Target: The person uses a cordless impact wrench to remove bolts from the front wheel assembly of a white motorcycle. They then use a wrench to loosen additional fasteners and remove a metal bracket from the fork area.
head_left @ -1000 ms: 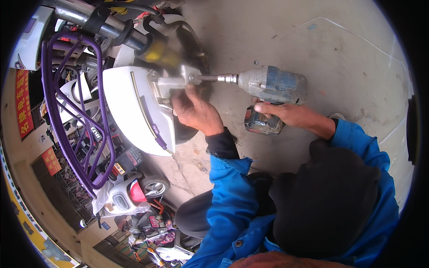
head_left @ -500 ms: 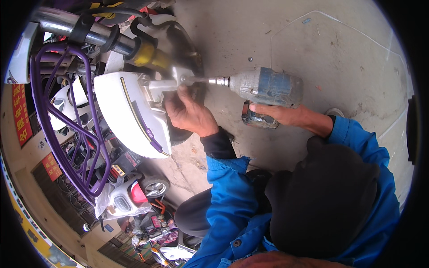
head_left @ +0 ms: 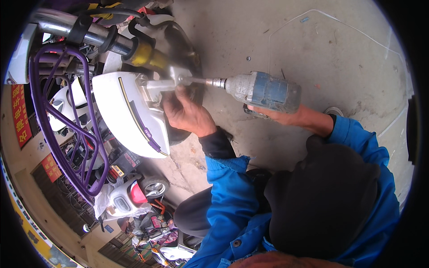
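My right hand (head_left: pixel 286 115) is wrapped round the handle of a worn grey-and-blue cordless impact wrench (head_left: pixel 268 90), whose body partly hides the fingers. A long socket (head_left: pixel 216 83) runs left from its nose and meets a bolt at the silvery lower end of a scooter's front fork (head_left: pixel 178 78). My left hand (head_left: pixel 191 115) is closed at this fork end, its thumb up beside the bolt and its other fingers curled in behind; what they pinch is hidden. Next to it curves a white mudguard (head_left: pixel 127 114) with a dark and purple stripe. A yellow sleeve (head_left: pixel 147 56) sits higher on the fork.
A purple tubular rack (head_left: pixel 38 111) stands at the left. Beyond it are a white scooter (head_left: pixel 123 201) and several parked vehicles. On the concrete floor (head_left: pixel 223 40) lie a small nut-like part (head_left: pixel 248 58), a thin white cord (head_left: pixel 269 49) and a round metal piece (head_left: pixel 333 110).
The impact wrench has rolled and tilted in my right hand, its rear end lower and its battery now mostly hidden beneath the body. My left hand stays at the fork end.
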### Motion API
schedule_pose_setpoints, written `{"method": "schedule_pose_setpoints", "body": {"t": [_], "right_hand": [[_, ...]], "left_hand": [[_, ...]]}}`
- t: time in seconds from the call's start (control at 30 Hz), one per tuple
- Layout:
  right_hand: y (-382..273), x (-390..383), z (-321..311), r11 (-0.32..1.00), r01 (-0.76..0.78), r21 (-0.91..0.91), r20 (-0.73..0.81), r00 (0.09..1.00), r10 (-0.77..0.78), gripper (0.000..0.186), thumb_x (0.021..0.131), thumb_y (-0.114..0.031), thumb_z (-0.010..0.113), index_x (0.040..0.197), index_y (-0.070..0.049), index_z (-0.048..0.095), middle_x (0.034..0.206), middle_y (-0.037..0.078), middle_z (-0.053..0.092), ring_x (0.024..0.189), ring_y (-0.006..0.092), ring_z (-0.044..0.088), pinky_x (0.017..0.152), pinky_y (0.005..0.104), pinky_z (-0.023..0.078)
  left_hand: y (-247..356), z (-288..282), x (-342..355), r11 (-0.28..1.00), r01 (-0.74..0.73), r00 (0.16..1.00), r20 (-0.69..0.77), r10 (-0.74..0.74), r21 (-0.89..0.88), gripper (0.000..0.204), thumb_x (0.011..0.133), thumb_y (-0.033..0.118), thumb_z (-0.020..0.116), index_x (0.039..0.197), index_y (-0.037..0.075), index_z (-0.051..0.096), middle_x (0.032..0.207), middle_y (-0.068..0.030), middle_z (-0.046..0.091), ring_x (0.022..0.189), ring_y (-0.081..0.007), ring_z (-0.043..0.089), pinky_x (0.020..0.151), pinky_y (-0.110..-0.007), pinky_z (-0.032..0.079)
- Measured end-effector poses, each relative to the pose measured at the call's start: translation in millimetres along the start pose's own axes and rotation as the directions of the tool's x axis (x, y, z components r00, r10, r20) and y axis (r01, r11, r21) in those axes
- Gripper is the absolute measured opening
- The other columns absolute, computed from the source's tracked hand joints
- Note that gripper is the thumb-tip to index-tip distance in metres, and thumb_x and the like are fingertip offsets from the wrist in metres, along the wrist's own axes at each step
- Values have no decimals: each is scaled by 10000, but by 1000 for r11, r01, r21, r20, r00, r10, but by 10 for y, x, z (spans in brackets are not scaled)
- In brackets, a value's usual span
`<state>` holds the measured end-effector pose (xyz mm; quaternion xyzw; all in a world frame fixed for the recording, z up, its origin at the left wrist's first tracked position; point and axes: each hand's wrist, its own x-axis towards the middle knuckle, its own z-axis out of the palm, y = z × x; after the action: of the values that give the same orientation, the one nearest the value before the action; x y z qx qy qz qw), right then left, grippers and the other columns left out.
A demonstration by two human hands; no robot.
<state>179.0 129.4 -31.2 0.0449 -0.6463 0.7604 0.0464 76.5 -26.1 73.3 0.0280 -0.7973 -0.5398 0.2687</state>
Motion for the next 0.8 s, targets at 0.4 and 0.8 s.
{"method": "schedule_pose_setpoints", "body": {"t": [0.4, 0.8], "right_hand": [[33, -3, -42, 995, 92, -38, 6, 996, -92, 306, 881, -110, 793, 1149, -10, 683, 1025, 123, 733, 904, 239, 697, 792, 362, 554], [-1, 56, -128, 999, 46, 10, -3, 999, -46, 368, 851, -101, 822, 1178, -8, 680, 1057, 143, 732, 926, 231, 699, 813, 355, 553]], "left_hand": [[-15, -31, 19, 1000, -5, 1000, 15, 5, 7, 255, 966, 73, 726, 1139, -101, 661, 1023, -122, 735, 864, -149, 644, 809, -261, 521], [-31, -36, 8, 997, -25, 999, 40, 22, 75, 263, 978, 43, 698, 1190, -108, 657, 1072, -139, 740, 906, -161, 664, 837, -280, 539]]}}
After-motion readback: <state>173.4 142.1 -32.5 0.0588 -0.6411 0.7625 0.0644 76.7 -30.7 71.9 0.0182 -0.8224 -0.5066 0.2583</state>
